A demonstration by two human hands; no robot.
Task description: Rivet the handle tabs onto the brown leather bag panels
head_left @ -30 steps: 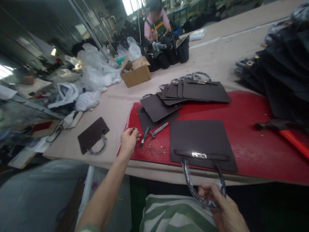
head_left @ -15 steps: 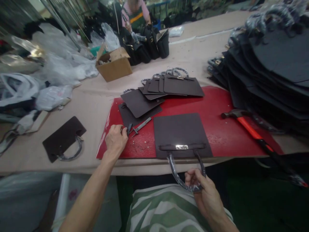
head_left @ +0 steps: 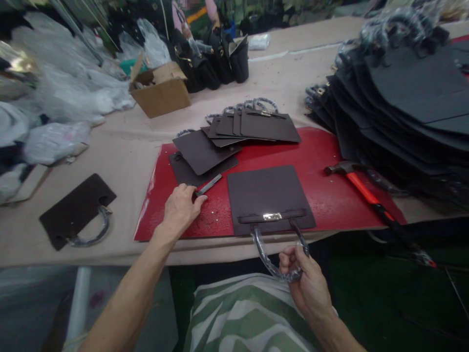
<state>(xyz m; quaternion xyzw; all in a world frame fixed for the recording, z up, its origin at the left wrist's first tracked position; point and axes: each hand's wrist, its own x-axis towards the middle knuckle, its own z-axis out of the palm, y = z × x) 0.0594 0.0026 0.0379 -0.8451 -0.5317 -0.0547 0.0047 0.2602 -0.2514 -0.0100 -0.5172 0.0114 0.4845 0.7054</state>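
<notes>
My right hand (head_left: 306,274) is closed around the plastic-wrapped bag handle (head_left: 266,256). That handle hangs over the table edge from a dark brown bag panel (head_left: 266,188), which lies flat on a red mat (head_left: 322,195) and carries a strap with a shiny metal plate. My left hand (head_left: 179,208) is on the mat left of this panel, with thumb and fingers closed about the near end of a narrow metal tool (head_left: 210,185). The fingers hide that end of the tool. Tiny bits lie on the mat beside the thumb.
Fanned brown panels with wrapped handles (head_left: 269,128) lie behind. A hammer (head_left: 361,186) and a tall stack of dark panels (head_left: 403,98) are at right. A single panel (head_left: 78,210) lies left. Farther back are a cardboard box (head_left: 161,98), black bags (head_left: 210,63) and another person's arm (head_left: 185,29).
My left hand has moved right, over the near end of the metal tool; the small black piece seen at its fingers is no longer distinct. My right hand keeps the handle. The view has shifted slightly.
</notes>
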